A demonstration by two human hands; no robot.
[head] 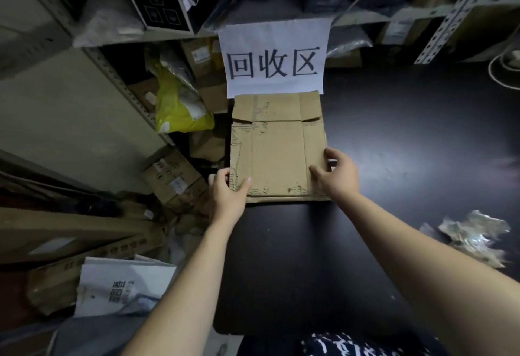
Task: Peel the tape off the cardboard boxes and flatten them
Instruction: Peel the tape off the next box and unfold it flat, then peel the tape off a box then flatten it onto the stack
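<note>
The flattened brown cardboard box (pixel 277 147) lay on the far left part of the black table (pixel 394 136), its far flaps touching the lower edge of a white paper sign with large black characters (pixel 274 57). It looked light and fairly stiff across the panels but ready to bend along its creases. The top skin was torn and rough in strips along the left side and near edge, so it would probably offer good friction and little risk of slipping. The near corners or the two long side edges seemed the best places to take hold, where the layers stack together. The left hand (pixel 228 195) gripped the near left corner, thumb pressed on the top face and fingers tucked out of sight below. The right hand (pixel 337 175) held the right edge near the front corner, thumb on the top face and fingers curled over the edge. A crumpled wad of clear tape (pixel 475 236) lay well apart on the right of the table. Left of the table, a yellow plastic bag (pixel 180 108) and more cartons sat among metal shelving.
</note>
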